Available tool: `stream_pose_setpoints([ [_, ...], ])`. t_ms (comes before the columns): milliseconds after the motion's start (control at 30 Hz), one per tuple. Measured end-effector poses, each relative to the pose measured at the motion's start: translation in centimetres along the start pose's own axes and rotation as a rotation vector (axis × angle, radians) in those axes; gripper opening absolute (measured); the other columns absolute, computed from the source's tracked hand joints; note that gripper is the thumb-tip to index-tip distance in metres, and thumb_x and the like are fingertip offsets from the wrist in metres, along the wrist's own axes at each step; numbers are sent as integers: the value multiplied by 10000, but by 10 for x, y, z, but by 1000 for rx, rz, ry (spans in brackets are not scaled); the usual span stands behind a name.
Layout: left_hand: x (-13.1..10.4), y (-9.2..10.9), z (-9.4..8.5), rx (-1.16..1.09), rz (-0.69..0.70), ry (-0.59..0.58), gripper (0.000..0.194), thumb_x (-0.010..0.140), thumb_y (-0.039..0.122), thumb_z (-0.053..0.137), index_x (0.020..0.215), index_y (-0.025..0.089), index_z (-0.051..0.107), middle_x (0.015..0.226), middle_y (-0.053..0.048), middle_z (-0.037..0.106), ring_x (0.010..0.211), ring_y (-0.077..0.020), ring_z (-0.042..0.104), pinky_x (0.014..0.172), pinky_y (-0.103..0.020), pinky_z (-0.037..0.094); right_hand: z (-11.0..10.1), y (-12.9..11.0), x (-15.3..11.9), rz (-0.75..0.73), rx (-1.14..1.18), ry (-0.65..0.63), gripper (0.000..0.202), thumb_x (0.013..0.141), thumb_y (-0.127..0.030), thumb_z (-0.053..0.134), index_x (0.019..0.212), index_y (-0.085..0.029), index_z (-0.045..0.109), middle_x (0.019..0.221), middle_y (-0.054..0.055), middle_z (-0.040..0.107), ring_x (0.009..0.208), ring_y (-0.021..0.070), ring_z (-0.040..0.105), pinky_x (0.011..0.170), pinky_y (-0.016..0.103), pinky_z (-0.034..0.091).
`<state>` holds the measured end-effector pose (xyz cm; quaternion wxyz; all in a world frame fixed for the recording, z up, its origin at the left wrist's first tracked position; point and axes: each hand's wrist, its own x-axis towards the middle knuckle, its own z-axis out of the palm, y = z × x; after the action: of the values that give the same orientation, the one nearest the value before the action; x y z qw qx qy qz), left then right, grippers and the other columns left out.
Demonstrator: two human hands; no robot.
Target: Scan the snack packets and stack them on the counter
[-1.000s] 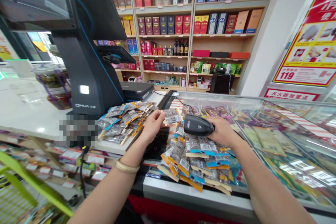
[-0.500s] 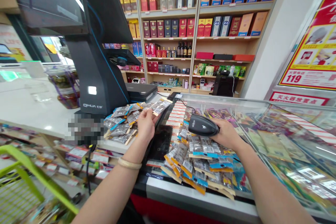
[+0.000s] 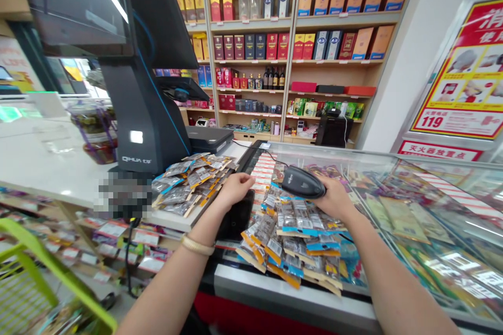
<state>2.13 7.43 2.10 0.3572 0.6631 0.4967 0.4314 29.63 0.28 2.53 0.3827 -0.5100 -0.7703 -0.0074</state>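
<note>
My right hand (image 3: pixel 334 198) grips a black handheld scanner (image 3: pixel 303 182) above a heap of small snack packets (image 3: pixel 294 235) with blue and orange edges on the glass-topped case. My left hand (image 3: pixel 237 188), its fingers curled together and nothing visible in them, hovers over the dark strip between the two heaps, above a black phone (image 3: pixel 236 220). A second heap of similar packets (image 3: pixel 188 180) lies on the white counter at the foot of the dark register stand, left of my left hand.
A large register screen (image 3: pixel 78 10) rises at the left, with jars (image 3: pixel 96 131) behind its stand. The glass case (image 3: pixel 393 209) stretches right. A green cart (image 3: pixel 47 261) stands lower left. Shelves of boxes (image 3: pixel 251 47) line the back wall.
My left hand has let go of a packet, now among those on the left heap, and moved right toward the scanner. My right hand still holds the scanner. The view has shifted slightly.
</note>
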Motion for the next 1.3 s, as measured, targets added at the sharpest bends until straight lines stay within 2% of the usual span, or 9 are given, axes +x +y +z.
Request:
stream_pose_setpoints([
  [100, -3, 1, 14, 213, 14, -180, 376, 689, 487, 626, 501, 170, 549, 475, 25, 484, 492, -114, 415, 500, -246, 285, 1, 3, 0, 16, -2, 7, 317, 700, -225, 620, 1004, -240, 709, 965, 45, 747, 938, 261, 678, 826, 350, 517],
  [233, -5, -4, 27, 280, 74, -322, 493, 696, 574, 595, 436, 195, 416, 424, 53, 328, 461, -96, 295, 482, -262, 201, 1, 6, 1, 35, -7, 12, 305, 699, -238, 635, 994, -235, 712, 968, 47, 747, 929, 259, 684, 830, 353, 522],
  [433, -8, -13, 30, 179, 61, -394, 435, 642, 535, 642, 478, 190, 434, 462, 57, 370, 484, -90, 323, 488, -245, 233, 1, 6, 0, 60, -26, 8, 324, 699, -249, 646, 1016, -225, 708, 1024, 64, 737, 979, 272, 673, 872, 375, 511],
  [600, -16, -6, 26, -63, -44, -299, 382, 653, 516, 665, 611, 191, 469, 479, 74, 414, 432, -75, 368, 436, -210, 260, 2, 9, 0, 60, -21, 17, 353, 692, -265, 656, 1040, -222, 703, 1029, 65, 737, 971, 287, 676, 852, 381, 518],
  [700, -17, -1, 22, -217, -94, -203, 378, 673, 507, 667, 682, 204, 441, 525, 65, 486, 429, -93, 483, 415, -201, 330, 2, 11, 1, 73, 22, 26, 352, 683, -271, 667, 1029, -224, 703, 989, 53, 747, 944, 287, 682, 841, 378, 523],
  [800, -17, 2, 20, -337, -49, -112, 381, 669, 484, 688, 725, 207, 432, 630, 44, 564, 540, -146, 630, 493, -242, 474, 3, 11, 1, 77, 83, 30, 300, 689, -275, 658, 979, -220, 710, 941, 41, 753, 921, 280, 685, 826, 368, 527],
  [900, -17, 3, 21, -382, 68, -49, 377, 661, 445, 706, 730, 207, 422, 708, 47, 576, 661, -174, 688, 607, -282, 543, 3, 10, 2, 69, 125, 36, 264, 695, -280, 650, 940, -204, 712, 903, 39, 754, 911, 277, 682, 801, 355, 530],
  [1100, -15, -2, 28, -294, 134, -88, 341, 672, 409, 694, 729, 201, 431, 765, 29, 609, 646, -166, 686, 666, -303, 555, 3, 3, 1, 43, 169, 67, 232, 700, -290, 651, 894, -176, 708, 849, 35, 743, 809, 252, 675, 754, 336, 526],
  [1300, -14, -6, 30, -254, 128, -120, 330, 681, 389, 702, 731, 201, 436, 730, 23, 618, 696, -199, 706, 594, -259, 526, -1, -8, 2, 8, 178, 21, 243, 702, -268, 648, 924, -188, 708, 884, 48, 744, 931, 267, 666, 810, 325, 519],
])
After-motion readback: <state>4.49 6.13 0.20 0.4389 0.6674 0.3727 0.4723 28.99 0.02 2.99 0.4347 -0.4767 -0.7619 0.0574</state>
